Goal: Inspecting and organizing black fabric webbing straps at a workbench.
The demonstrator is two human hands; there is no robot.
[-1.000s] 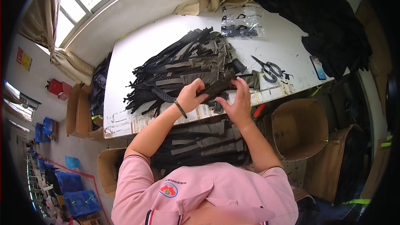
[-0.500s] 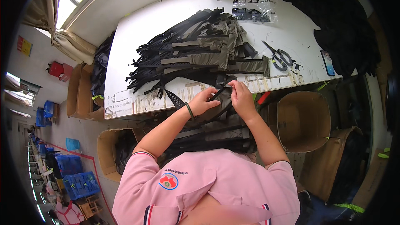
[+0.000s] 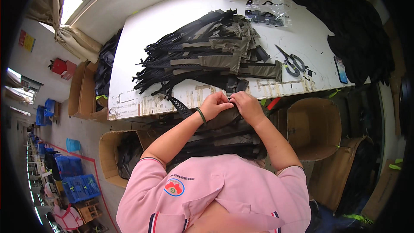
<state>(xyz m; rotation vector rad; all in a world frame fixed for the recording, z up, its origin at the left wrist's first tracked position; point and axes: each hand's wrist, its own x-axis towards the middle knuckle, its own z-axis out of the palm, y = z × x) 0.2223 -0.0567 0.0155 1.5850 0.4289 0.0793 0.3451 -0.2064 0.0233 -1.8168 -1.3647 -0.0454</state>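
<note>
My left hand (image 3: 215, 105) and my right hand (image 3: 247, 106) meet at the table's front edge, fingertips pinched close together. Both are closed on a black strap, mostly hidden by the fingers. Just beyond them, a short black webbing end (image 3: 235, 86) lies on the table edge. The strap belongs to a black and grey-green fabric piece; its mesh band (image 3: 179, 105) hangs over the edge left of my left hand. Behind lies a large pile of similar strapped pieces (image 3: 207, 51), with black mesh and grey-green fabric.
Scissors (image 3: 291, 61) and a phone (image 3: 340, 70) lie on the white table (image 3: 142, 26), right of the pile. A clear bag of black parts (image 3: 268, 12) lies at the back. Dark fabric (image 3: 355, 30) covers the right end. Cardboard boxes (image 3: 314, 123) stand below.
My hands have drawn together, and the strap stretched between them is now mostly covered by my fingers. The view has shifted slightly.
</note>
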